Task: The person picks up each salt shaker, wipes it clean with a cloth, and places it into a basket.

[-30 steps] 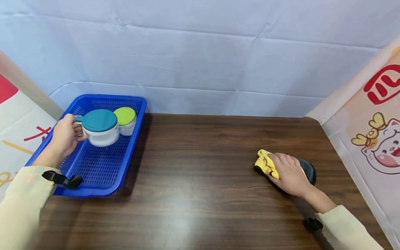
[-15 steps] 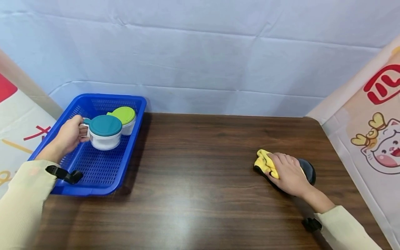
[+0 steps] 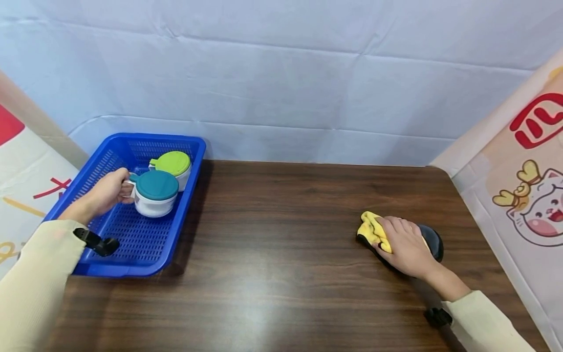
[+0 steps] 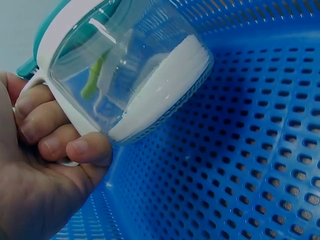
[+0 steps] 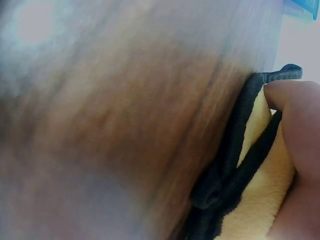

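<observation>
My left hand (image 3: pixel 107 193) grips the white handle of a seasoning jar (image 3: pixel 155 207) with a teal lid, inside the blue basket (image 3: pixel 186 215). The left wrist view shows the clear wall of this seasoning jar (image 4: pixel 165 90), with white grains heaped inside and fingers hooked through the handle. Whether its base touches the basket floor I cannot tell. Just behind stands a second jar with a lime-green lid (image 3: pixel 173 162). At the table's right, my right hand (image 3: pixel 406 247) holds a bunched yellow cloth (image 3: pixel 373 230) with black edging and a dark grey side against the tabletop.
The brown wooden table (image 3: pixel 272 244) runs between the basket and the cloth. A pale sheet (image 3: pixel 281 88) hangs along the back edge. Printed panels stand at both sides, the right panel (image 3: pixel 532 195) with a cartoon figure. Perforated walls surround the basket's inside.
My left hand has moved right and toward me, lowering the teal-lidded jar in front of the green-lidded one. My right hand and the cloth have stayed in place.
</observation>
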Motion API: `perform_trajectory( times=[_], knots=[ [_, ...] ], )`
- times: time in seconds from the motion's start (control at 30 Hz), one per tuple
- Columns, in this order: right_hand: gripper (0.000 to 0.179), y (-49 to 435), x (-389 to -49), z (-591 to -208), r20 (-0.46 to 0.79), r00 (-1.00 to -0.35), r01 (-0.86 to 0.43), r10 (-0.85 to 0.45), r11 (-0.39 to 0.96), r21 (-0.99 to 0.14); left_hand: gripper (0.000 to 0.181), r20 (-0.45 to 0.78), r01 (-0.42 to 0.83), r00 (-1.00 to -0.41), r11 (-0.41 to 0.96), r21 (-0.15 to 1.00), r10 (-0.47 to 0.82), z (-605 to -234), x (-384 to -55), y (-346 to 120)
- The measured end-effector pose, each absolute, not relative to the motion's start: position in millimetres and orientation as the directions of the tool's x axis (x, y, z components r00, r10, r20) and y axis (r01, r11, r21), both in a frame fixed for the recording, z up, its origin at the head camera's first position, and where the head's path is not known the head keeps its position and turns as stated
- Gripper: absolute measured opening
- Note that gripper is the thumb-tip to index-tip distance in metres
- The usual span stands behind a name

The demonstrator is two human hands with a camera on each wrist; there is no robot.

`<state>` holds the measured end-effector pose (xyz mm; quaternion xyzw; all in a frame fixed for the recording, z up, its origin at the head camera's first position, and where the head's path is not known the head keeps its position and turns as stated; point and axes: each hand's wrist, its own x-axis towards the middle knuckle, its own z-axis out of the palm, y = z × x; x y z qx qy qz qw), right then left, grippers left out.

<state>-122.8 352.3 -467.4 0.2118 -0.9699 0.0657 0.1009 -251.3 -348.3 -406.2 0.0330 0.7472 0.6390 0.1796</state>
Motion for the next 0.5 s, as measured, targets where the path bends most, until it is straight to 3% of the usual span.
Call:
perform_trajectory(
  times=[0.5],
  knots=[
    [0.064, 353.3, -123.4, -466.2, 0.237, -0.882, -0.435, -0.406, 0.897, -0.082, 0.027, -0.237, -0.126, -0.910, 0.319, 0.939, 0.339, -414.5, -255.7, -349.3]
  ],
)
